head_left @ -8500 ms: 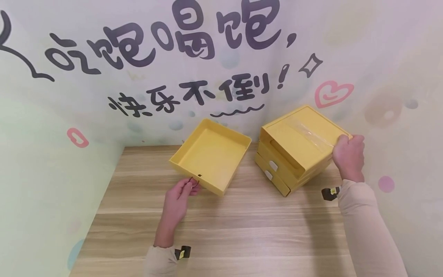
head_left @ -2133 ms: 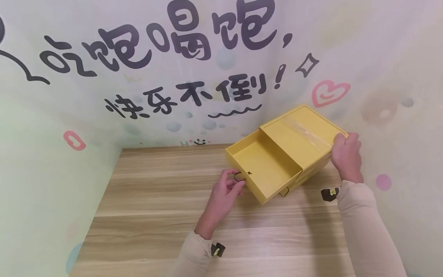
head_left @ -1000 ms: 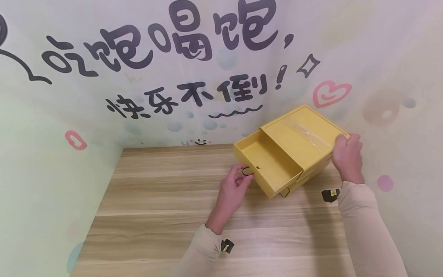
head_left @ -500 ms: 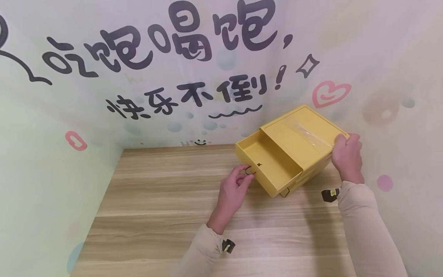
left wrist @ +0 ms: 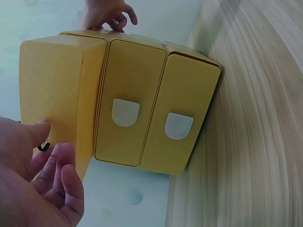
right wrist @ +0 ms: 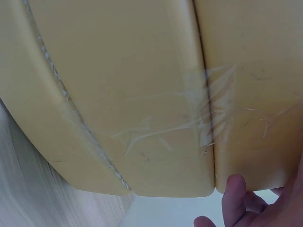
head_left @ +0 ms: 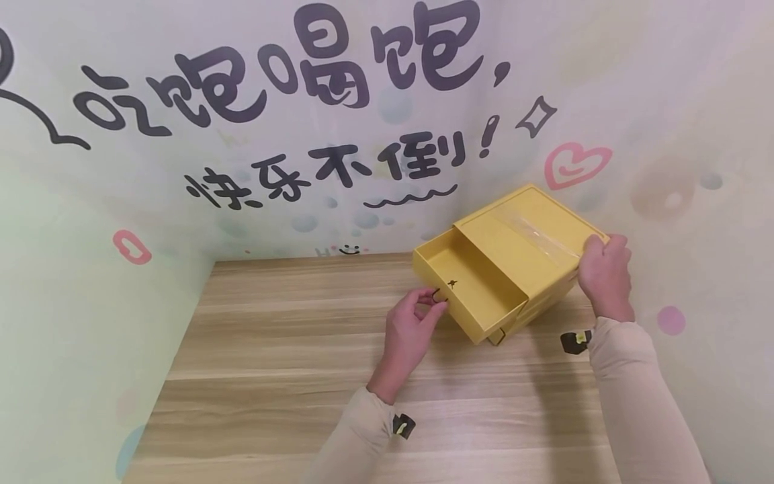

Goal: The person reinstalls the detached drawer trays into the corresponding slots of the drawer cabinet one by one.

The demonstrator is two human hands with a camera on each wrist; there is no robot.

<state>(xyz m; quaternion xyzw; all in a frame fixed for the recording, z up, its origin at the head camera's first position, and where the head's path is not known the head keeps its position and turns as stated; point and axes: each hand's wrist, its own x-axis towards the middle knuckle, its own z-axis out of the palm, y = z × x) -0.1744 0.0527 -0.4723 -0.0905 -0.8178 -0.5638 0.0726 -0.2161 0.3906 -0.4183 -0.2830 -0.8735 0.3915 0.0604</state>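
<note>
A yellow three-tier drawer cabinet (head_left: 508, 218) stands at the back right of the table. Its top drawer (head_left: 474, 286) sticks out partway and holds nothing that I can see. At the drawer's front, my left hand (head_left: 408, 333) pinches a dark cord loop (left wrist: 43, 147) between thumb and fingers. My right hand (head_left: 606, 277) grips the cabinet's upper right rear corner; some of its fingers are hidden. Below the top drawer, the left wrist view shows two pushed-in drawers with white tabs (left wrist: 125, 112). Clear tape (right wrist: 208, 113) crosses the seams between tiers in the right wrist view.
The wood-grain table (head_left: 260, 363) extends to the left of and in front of the cabinet. A printed wall (head_left: 290, 228) rises along the table's back edge, and another wall (head_left: 695, 222) stands close on the right.
Earlier the drawer was outside the cabinet, held in my left hand. It then went into the top slot and slid farther in, rightward. Lately it has barely moved; my right hand stays put.
</note>
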